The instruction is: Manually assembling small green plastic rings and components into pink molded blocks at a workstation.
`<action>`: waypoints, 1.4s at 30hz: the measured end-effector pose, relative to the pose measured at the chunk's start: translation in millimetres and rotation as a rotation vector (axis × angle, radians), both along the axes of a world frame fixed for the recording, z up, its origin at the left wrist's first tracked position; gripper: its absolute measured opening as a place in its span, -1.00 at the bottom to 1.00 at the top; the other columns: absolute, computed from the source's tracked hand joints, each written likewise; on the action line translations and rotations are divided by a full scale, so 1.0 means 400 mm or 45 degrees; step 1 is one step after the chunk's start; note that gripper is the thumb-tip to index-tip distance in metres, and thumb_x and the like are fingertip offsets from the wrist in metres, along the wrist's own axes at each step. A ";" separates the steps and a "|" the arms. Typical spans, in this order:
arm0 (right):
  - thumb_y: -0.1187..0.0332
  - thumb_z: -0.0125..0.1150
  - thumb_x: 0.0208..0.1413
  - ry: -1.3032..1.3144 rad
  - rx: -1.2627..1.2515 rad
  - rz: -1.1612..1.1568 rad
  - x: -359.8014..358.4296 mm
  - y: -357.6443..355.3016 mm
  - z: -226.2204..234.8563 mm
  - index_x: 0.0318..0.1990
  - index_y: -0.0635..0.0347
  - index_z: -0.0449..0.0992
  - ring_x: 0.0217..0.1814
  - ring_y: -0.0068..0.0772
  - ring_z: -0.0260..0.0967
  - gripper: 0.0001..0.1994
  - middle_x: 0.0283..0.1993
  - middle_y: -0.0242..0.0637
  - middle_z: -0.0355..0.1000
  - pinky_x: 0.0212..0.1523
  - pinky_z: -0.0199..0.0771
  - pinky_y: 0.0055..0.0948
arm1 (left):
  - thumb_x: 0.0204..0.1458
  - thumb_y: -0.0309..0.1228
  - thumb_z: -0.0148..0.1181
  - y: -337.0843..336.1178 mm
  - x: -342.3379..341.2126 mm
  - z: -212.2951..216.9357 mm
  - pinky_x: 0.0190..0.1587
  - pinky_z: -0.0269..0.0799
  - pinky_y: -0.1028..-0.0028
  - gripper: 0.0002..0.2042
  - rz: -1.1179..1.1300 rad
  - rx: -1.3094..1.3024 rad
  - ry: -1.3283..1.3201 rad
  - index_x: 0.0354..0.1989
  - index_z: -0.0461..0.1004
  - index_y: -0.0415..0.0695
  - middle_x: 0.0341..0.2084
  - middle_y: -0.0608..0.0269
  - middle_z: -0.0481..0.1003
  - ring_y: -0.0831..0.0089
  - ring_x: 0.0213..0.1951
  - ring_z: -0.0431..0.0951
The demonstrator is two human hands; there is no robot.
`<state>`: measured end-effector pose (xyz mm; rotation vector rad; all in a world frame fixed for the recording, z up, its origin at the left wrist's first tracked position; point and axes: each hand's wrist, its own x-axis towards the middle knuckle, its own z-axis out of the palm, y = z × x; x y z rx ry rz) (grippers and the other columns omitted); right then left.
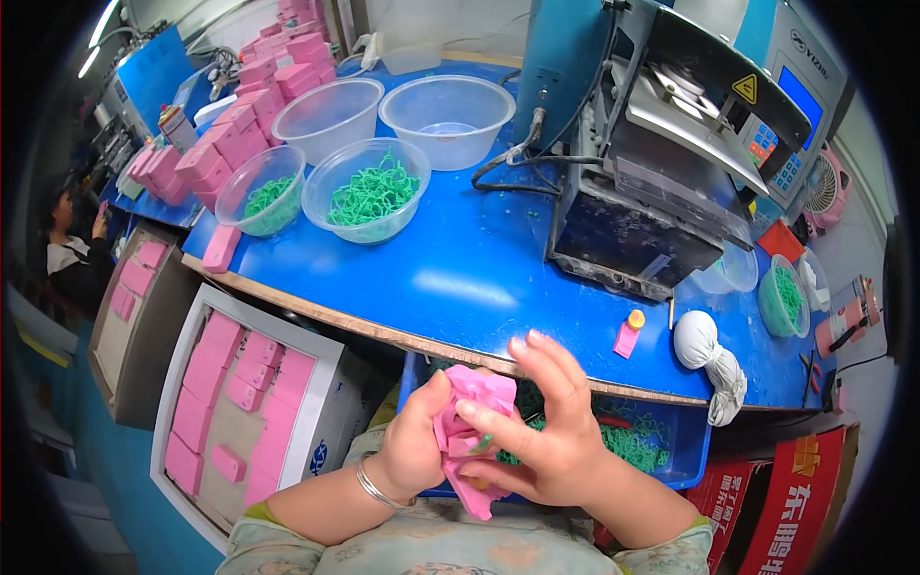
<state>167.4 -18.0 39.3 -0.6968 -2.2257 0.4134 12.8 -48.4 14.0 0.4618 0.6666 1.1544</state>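
Low in front of my body, my left hand (412, 431) is closed around a crumpled, soft pink piece (482, 385) with loose flaps. From the other side my right hand (546, 422) grips the same piece with thumb and index finger, its other fingers raised and spread. A small green bit (482, 444) shows between the pink folds. Below and behind my hands stands a blue bin (692, 436) with tangled green strips (632, 443). Part of the pink piece is hidden by my fingers.
On the blue table (450, 287) stand clear bowls, including one (345, 225) with green strips. A press-like machine (661, 182) stands right, near a white cloth bundle (698, 340) and small pink-yellow piece (628, 335). Pink blocks fill a box (335, 383) at left. A person (72, 249) sits far left.
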 end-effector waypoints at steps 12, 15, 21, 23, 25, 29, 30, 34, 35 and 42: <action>0.59 0.27 -0.18 0.359 -0.586 0.359 0.022 0.011 -0.015 -0.25 0.26 0.54 -0.38 -0.38 0.41 -0.75 -0.39 -0.26 0.44 -0.38 0.42 -0.50 | 0.13 0.01 -0.36 0.012 -0.006 -0.030 -0.18 0.40 0.40 -0.46 0.116 0.057 -0.173 -0.16 0.34 -0.27 -0.35 0.06 0.45 0.37 -0.33 0.48; 0.62 0.22 -0.12 0.651 -0.846 0.430 0.022 0.029 -0.071 -0.27 0.32 0.52 -0.37 -0.45 0.41 -0.81 -0.28 -0.21 0.44 -0.39 0.42 -0.54 | 0.13 0.06 -0.40 0.018 0.002 -0.013 -0.34 0.42 0.39 -0.43 0.092 0.056 -0.191 -0.15 0.33 -0.25 -0.35 0.07 0.44 0.32 -0.41 0.48; 0.54 0.01 0.11 1.363 -1.730 0.475 -0.014 -0.015 -0.093 -0.30 0.33 0.39 -0.48 -0.58 0.34 -0.95 0.06 -0.07 0.24 -0.56 0.26 -0.68 | 0.11 0.09 -0.39 0.024 0.011 -0.004 -0.57 0.35 0.39 -0.41 0.074 0.001 -0.346 -0.15 0.30 -0.27 -0.32 -0.05 0.40 0.36 -0.63 0.35; 0.46 -0.06 0.17 1.365 -2.005 0.335 -0.018 -0.018 -0.094 -0.26 0.29 0.34 -0.54 -0.65 0.28 -0.91 -0.01 -0.03 0.31 -0.62 0.14 -0.71 | 0.11 0.09 -0.39 0.027 0.003 -0.016 -0.58 0.33 0.40 -0.41 0.005 0.025 -0.432 -0.15 0.30 -0.27 -0.32 -0.06 0.40 0.37 -0.65 0.33; 0.46 -0.06 0.17 1.361 -2.079 0.316 -0.019 -0.017 -0.087 -0.23 0.28 0.32 -0.56 -0.66 0.25 -0.92 -0.07 -0.03 0.35 -0.61 0.14 -0.71 | 0.10 0.09 -0.38 0.029 -0.001 -0.022 -0.59 0.32 0.41 -0.42 -0.069 0.051 -0.519 -0.16 0.30 -0.26 -0.32 -0.06 0.40 0.39 -0.66 0.32; 0.47 0.00 0.14 1.361 -2.124 0.220 -0.028 -0.033 -0.081 -0.17 0.25 0.24 -0.63 -0.65 0.16 -0.86 -0.41 -0.23 0.41 -0.61 0.13 -0.71 | 0.10 0.10 -0.35 0.034 -0.004 -0.017 -0.64 0.27 0.43 -0.43 -0.056 -0.122 -0.497 -0.19 0.30 -0.24 -0.42 0.04 0.38 0.42 -0.70 0.28; 0.47 0.00 0.14 1.363 -2.125 0.217 -0.030 -0.041 -0.088 -0.17 0.25 0.24 -0.63 -0.65 0.16 -0.86 -0.41 -0.23 0.41 -0.61 0.13 -0.71 | 0.10 0.10 -0.35 0.037 -0.007 -0.013 -0.64 0.26 0.41 -0.44 -0.029 -0.183 -0.492 -0.20 0.30 -0.24 -0.51 0.10 0.36 0.43 -0.71 0.28; 0.45 0.18 0.00 1.182 -1.396 -0.017 -0.019 -0.056 -0.086 -0.14 0.21 0.28 -0.39 -0.62 0.21 -0.72 -0.27 -0.28 0.22 -0.47 0.24 -0.69 | 0.08 0.12 -0.32 0.052 -0.020 -0.008 -0.65 0.26 0.44 -0.42 -0.025 -0.086 -0.589 -0.21 0.30 -0.24 -0.49 0.11 0.38 0.44 -0.72 0.27; 0.42 0.22 -0.04 0.861 -0.997 0.007 -0.001 -0.042 -0.074 -0.11 0.21 0.30 -0.34 -0.60 0.20 -0.67 -0.20 -0.27 0.19 -0.41 0.25 -0.67 | 0.08 0.12 -0.32 0.047 -0.023 -0.009 -0.65 0.26 0.46 -0.42 -0.067 -0.028 -0.512 -0.21 0.30 -0.24 -0.48 0.12 0.39 0.45 -0.72 0.27; 0.36 0.30 -0.18 0.190 -0.460 0.060 -0.002 0.008 0.022 -0.36 0.14 0.50 -0.26 -0.36 0.18 -0.81 -0.27 -0.28 0.22 -0.24 0.22 -0.43 | 0.17 -0.09 -0.28 0.015 -0.011 0.010 -0.06 0.31 0.43 -0.56 0.141 0.206 0.145 -0.09 0.31 -0.25 -0.21 0.11 0.41 0.39 -0.14 0.42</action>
